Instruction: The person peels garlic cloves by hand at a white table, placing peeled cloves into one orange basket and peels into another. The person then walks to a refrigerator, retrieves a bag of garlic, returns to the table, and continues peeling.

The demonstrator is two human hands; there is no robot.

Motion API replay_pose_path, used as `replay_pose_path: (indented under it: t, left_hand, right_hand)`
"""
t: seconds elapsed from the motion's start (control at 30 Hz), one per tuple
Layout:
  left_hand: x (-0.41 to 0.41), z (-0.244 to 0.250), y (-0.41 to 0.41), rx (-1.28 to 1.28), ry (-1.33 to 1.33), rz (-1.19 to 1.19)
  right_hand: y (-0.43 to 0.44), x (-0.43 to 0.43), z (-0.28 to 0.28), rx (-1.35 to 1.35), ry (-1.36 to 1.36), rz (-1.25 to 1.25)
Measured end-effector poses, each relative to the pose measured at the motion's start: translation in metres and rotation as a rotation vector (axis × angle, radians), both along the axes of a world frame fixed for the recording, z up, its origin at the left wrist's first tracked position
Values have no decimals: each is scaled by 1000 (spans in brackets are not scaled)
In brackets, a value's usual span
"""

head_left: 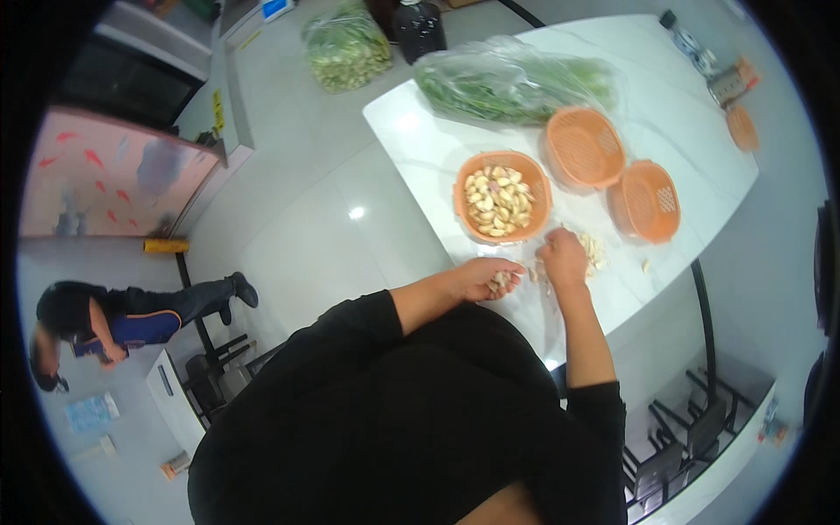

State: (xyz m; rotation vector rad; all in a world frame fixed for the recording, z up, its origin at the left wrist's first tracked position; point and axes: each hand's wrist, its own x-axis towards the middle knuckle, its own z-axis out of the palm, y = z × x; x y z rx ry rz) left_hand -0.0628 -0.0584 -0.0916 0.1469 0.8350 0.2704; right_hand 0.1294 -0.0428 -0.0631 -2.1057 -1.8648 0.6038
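My left hand (489, 278) is half curled, palm up, around several pale garlic cloves (500, 281) near the edge of a white marble-look table (705, 187). To its right, my right hand (564, 257) is bent down close to the tabletop, with its fingertips partly hidden; whether they pinch anything is unclear. Beside the right hand lies a small heap of pale garlic cloves (593, 254), and bits of skin are scattered between the hands. Just beyond them stands an orange plastic basket (461, 209) with many unpeeled garlic cloves (497, 203) in it.
Two more orange baskets (583, 149) (646, 203) stand to the right. Behind them lies a clear bag of leafy greens (505, 85). A bag of green vegetables (348, 52) and a dark bottle (420, 31) are past the table. Another person (125, 315) stands at the left.
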Motion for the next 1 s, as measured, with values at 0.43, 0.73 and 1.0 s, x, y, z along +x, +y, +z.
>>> replay_pose_path:
  t: [0.43,0.73,1.0]
  left_hand:
    - [16,43,2,-85,-228,-33]
    - [88,107,144,462,86,-67]
    - [99,129,158,1264,472,-245]
  right_hand:
    - [-67,-14,105,394,383,170]
    - [-83,35,69,251,618,-414]
    - [-64,43,36,126,376,-420]
